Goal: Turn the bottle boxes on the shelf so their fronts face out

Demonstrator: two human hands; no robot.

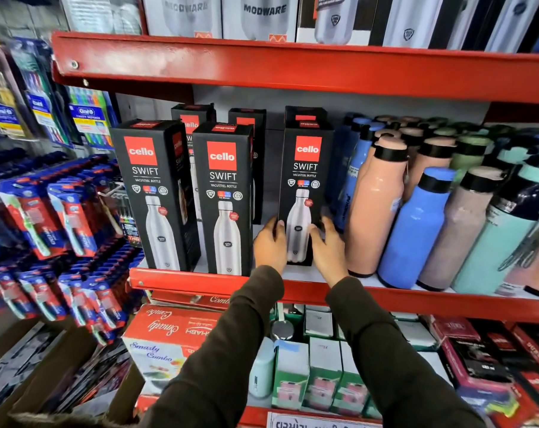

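Observation:
Three black Cello Swift bottle boxes stand at the front of the red middle shelf (200,281), fronts facing out: a left box (152,193), a middle box (223,199) and a right box (305,186). My left hand (269,244) holds the right box's lower left edge. On its lower right edge sits my right hand (328,250), so both hands grip this box near its base. Behind the front row stand more black boxes (246,118), partly hidden.
Loose bottles crowd the shelf just right of the held box: a peach one (375,208), a blue one (412,233) and several more. Toothbrush packs (61,217) hang at the left. Boxed goods fill the shelves above and below.

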